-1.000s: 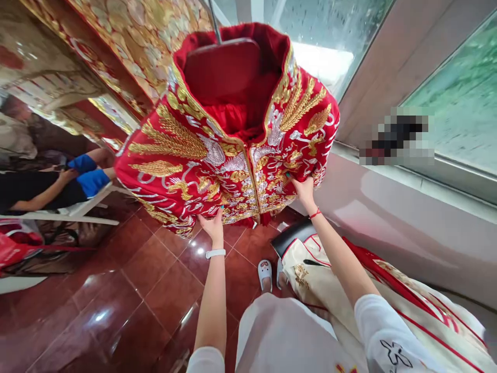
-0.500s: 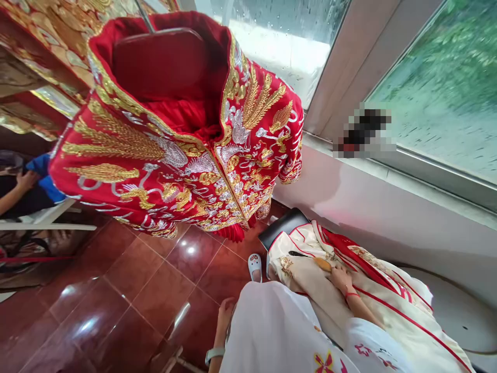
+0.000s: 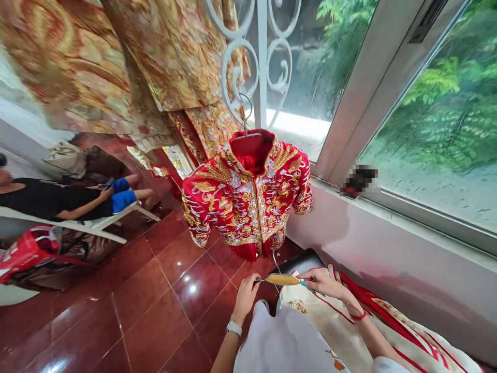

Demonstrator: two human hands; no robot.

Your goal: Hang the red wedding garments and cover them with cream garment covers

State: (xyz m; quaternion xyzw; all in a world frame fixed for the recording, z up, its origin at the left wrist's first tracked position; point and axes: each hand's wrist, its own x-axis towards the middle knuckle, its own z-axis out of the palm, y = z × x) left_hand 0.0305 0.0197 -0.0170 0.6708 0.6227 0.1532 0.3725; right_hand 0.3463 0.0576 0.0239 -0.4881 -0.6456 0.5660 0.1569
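A red jacket [image 3: 248, 199] with gold and silver embroidery hangs on a hanger from the white window grille [image 3: 256, 57]. Below it, both my hands hold a flat tan wooden hanger [image 3: 282, 280] level between them. My left hand [image 3: 246, 296] pinches its left end. My right hand [image 3: 324, 282] grips its right end with fingers closed. Under my right arm a cream garment [image 3: 349, 326] with red trim lies draped over a black seat [image 3: 298, 259].
More gold-patterned robes [image 3: 116, 67] hang at upper left. Another person [image 3: 66, 199] in black with blue shorts lies on a white lounger at left. A red bag [image 3: 27, 251] sits near it. The white sill wall [image 3: 388, 254] and windows run along the right. Glossy red floor tiles [image 3: 147, 305].
My hands left the red jacket's hem, dropped to the cream garment, and now hold a wooden hanger between them. The view has pulled back from the jacket.
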